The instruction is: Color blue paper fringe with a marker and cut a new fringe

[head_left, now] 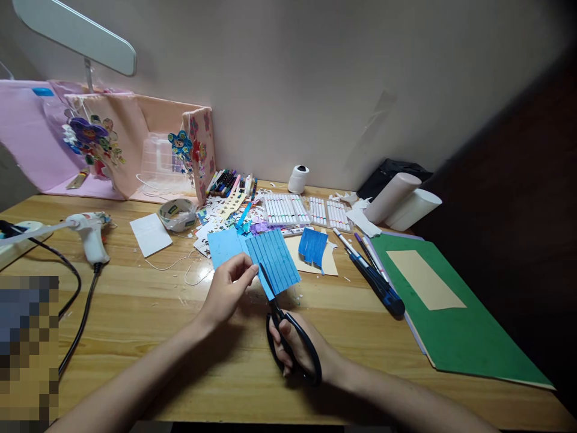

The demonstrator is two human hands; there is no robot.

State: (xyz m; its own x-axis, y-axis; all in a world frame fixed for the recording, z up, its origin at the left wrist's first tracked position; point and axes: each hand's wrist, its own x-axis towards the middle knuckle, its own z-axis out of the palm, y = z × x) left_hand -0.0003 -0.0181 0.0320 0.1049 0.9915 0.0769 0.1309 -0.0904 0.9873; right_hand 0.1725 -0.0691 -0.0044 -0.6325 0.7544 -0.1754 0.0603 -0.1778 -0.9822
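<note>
Head view, wooden table (135, 313) filling the lower frame. Left hand (228, 290) at centre, fingers pinched on the near edge of a blue paper sheet (259, 257), which is raised slightly off the table and cut into parallel strips across its right portion; the left portion is uncut. Right hand (300, 349) just below and right of centre, fingers through the loops of black-handled scissors (288, 328); the blades point up toward the sheet with the tip at its lower edge, blades nearly together. The two hands are close together but not touching. Right of the sheet, a darker blue fringed piece (312, 245) lies on a tan paper. Behind it, centre of frame, rows of white markers (306, 210) and a heap of paper scraps (225, 213). Left of centre: tape roll (178, 213) and a white card (150, 234). Far left: glue gun (90, 231) with its cord trailing toward the lower left. Right side: green sheet (469, 337) with a tan rectangle on top, pens (372, 273) along its left edge, two white rolls (401, 201) above it.
</note>
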